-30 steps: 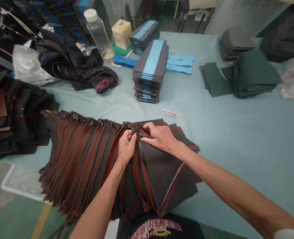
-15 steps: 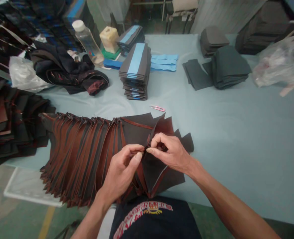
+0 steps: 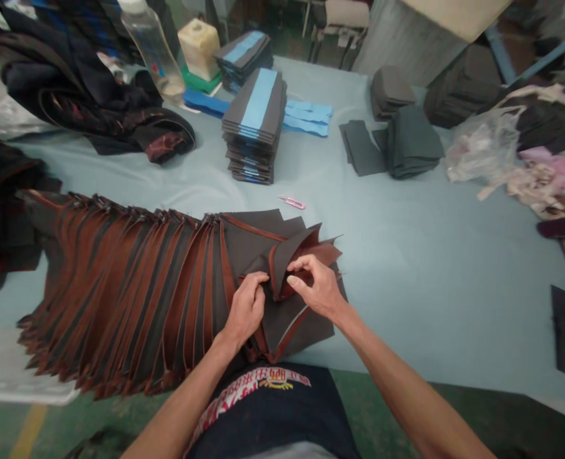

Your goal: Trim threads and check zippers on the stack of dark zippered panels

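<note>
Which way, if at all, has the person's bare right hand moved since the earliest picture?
Yes. Judged against the small pink-handled tool on the pale blue tabletop, the right hand has moved rightward and closer to the person's body.

At far left on the pale blue table, a dark bundled cloth lies near a clear bottle. Right of the bottle, a yellowish block sits on a green base, beside 2 blue-striped stacks. Pink snips lie nearer. At far right stand a dark green stack and a crumpled plastic bag.
</note>
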`<state>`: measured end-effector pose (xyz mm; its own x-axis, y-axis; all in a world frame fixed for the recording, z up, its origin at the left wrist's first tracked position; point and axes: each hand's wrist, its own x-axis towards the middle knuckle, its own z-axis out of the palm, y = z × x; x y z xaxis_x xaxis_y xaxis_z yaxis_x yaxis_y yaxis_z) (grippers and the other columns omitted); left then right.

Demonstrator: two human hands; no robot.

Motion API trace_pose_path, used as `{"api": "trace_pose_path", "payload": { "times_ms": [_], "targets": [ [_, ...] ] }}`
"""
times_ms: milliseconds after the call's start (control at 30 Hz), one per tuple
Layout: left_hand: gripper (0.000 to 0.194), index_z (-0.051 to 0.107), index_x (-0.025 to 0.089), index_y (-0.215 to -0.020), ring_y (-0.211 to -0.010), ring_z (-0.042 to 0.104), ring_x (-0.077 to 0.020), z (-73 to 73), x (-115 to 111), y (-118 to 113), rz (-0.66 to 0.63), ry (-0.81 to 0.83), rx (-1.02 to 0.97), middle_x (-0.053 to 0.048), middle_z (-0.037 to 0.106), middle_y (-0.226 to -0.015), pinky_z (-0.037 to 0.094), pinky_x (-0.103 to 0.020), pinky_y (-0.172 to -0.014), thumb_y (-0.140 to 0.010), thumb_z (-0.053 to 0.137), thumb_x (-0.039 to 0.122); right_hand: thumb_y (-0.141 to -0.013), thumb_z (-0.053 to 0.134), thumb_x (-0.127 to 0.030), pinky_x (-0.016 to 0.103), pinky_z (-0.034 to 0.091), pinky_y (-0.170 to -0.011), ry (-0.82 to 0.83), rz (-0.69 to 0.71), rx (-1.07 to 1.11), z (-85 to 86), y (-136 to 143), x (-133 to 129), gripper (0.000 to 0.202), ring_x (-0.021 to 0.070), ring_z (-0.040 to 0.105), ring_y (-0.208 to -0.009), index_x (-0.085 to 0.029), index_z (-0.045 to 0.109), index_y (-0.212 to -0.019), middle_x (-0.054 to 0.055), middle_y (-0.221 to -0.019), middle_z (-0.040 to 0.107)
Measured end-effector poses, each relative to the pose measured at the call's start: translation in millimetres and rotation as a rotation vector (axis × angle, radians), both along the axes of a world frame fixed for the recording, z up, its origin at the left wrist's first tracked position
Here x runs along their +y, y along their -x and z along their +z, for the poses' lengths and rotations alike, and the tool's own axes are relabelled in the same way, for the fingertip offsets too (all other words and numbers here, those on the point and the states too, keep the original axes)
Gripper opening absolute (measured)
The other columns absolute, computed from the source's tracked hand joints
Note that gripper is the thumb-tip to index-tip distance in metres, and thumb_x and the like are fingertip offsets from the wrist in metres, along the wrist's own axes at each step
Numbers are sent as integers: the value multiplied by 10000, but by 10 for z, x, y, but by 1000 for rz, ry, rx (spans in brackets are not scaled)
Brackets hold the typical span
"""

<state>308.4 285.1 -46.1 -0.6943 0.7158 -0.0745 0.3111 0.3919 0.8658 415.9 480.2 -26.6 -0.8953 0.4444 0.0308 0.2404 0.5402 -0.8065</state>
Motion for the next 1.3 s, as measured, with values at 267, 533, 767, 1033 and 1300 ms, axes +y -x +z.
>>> {"api": "trace_pose_path", "payload": {
  "times_ms": [267, 533, 767, 1033, 1300],
  "targets": [
    [640, 604, 168, -1483, -1429, 475, -452, -21, 7, 119, -78, 252, 351, -192, 505, -1643, 422, -644, -1132, -858, 538, 50, -887, 736, -577, 601, 468, -1144, -176, 208, -60, -239, -72, -7, 486, 355, 658, -1234, -198, 672, -1184, 183, -1276, 735],
    [382, 750, 171, -1041, -980, 703, -290, 408, 143, 674, -281, 150, 185, -123, 797, -1045, 539, -418, -896, -782, 485, 78, -1017, 523, -213, 406, 586, -821, -296, 410, -15, 205, 349, -166, 183, 248, 708, -832, -177, 696, -968, 113, -915, 756],
    [136, 554, 236, -797, -760, 662, -237, 1436, -54, 554, -382, 99, 3, -39, 693, -791, 438, -319, -682, -800, 453, 145, -988, 615, -179, 322, 525, -844, -137, 589, 69, 1545, 382, -145, 87, 187, 680, -906, -236, 666, -1030, 28, -981, 748],
    [104, 577, 253, -819, -792, 714, -277, 1445, 68, 219, -235, 181, 139, -49, 743, -825, 430, -332, -668, -919, 585, 227, -920, 514, -113, 305, 345, -612, -195, 608, -129, 1791, 430, -52, 235, 135, 467, -629, -230, 471, -721, -31, -677, 560],
    [288, 692, 277, -1207, -909, 724, -210, 1569, -152, 207, -57, -143, 43, -8, 772, -1057, 565, -301, -841, -925, 743, 310, -864, 573, -185, 231, 461, -581, 395, 494, -235, 1726, 486, 46, 109, 121, 607, -647, -179, 678, -837, -6, -746, 699]
  ]
}}
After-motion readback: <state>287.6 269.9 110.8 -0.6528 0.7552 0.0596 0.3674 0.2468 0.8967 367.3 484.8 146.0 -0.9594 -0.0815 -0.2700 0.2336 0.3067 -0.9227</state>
